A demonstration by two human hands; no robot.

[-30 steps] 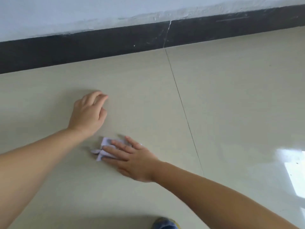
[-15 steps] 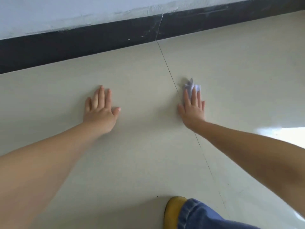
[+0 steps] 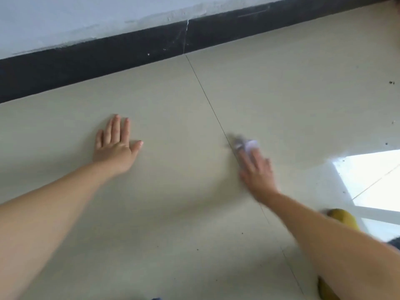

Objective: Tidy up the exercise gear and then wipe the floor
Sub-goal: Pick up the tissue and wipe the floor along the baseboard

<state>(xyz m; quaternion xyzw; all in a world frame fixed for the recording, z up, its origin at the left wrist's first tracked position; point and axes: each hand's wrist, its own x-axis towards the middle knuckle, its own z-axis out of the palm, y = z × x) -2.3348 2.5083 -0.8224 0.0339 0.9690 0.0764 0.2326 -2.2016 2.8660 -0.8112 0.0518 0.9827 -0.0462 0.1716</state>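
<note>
My right hand (image 3: 256,169) presses a crumpled white tissue (image 3: 249,145) flat against the beige tiled floor (image 3: 184,191), just right of a tile joint. The hand and tissue are blurred by motion. The tissue sticks out beyond my fingertips. My left hand (image 3: 115,146) lies palm down on the floor to the left, fingers spread, holding nothing. No exercise gear is in view.
A black skirting board (image 3: 108,53) runs along the foot of a pale wall at the back. A bright window reflection (image 3: 372,169) lies on the floor at right. Yellow slippers (image 3: 344,217) show under my right forearm. Small dark specks dot the floor.
My right hand swept the tissue from beside my left hand across the tile joint to the right, then drew back slightly. My left hand flattened out on the floor.
</note>
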